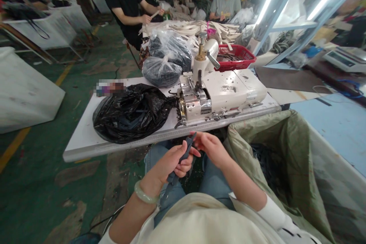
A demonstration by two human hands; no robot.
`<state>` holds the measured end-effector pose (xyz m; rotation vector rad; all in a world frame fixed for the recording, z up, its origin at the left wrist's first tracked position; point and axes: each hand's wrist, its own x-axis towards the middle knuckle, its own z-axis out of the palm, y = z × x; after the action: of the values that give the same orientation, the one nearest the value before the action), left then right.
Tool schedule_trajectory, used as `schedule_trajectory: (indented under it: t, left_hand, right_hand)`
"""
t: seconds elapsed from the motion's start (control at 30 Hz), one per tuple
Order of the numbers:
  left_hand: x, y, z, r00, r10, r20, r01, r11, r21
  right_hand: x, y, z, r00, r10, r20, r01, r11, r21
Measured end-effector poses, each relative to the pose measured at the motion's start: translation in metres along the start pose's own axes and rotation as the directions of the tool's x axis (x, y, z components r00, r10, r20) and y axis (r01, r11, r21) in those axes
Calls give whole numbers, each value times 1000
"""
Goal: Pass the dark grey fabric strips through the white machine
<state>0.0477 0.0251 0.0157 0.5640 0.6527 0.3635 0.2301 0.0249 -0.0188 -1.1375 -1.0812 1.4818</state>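
In my left hand (pixel 178 162) is a small bundle of dark blue-grey strips (pixel 187 150), held above my lap with the fingers wrapped round it. The upper end of the bundle points up toward the table edge. My right hand (pixel 210 148) is right beside that end, its fingers bent but apart; whether a fingertip touches the strips is hard to see. Just beyond my hands stands a cream-coloured machine (pixel 228 89) with a metal feed head, dark scraps scattered about it. Left of the machine lies an open black plastic bag (pixel 130 112) with dark strips inside.
Clear bags of dark pieces (pixel 162 70) and a red basket (pixel 236 56) sit behind the machine. At my right a green fabric sack (pixel 299 152) gapes open. Two people work across a heap of pale strips (pixel 183 26). A white bin (pixel 25 87) stands left.
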Motion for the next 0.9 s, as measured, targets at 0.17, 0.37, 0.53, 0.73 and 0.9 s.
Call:
schedule_trajectory:
  t: [0.17, 0.37, 0.53, 0.73, 0.9]
  left_hand:
    - [-13, -5, -6, 998, 10, -58, -12, 1000, -28]
    - [-28, -2, -21, 987, 55, -150, -76, 987, -140]
    - [-21, -2, -21, 986, 36, -165, -74, 971, -227]
    - [-18, -3, -12, 965, 60, -254, -88, 991, -100]
    - [-20, -5, -6, 893, 258, -369, -237, 966, 103]
  right_hand:
    - [9, -2, 46, 996, 89, 14, -89, 941, 327]
    - [13, -8, 25, 991, 109, 72, -129, 892, 433]
    - [9, -5, 23, 991, 16, 134, -79, 873, 482]
    - [8, 1, 23, 949, -181, 257, 72, 920, 385]
    - [3, 4, 24, 940, -107, 325, -51, 895, 443]
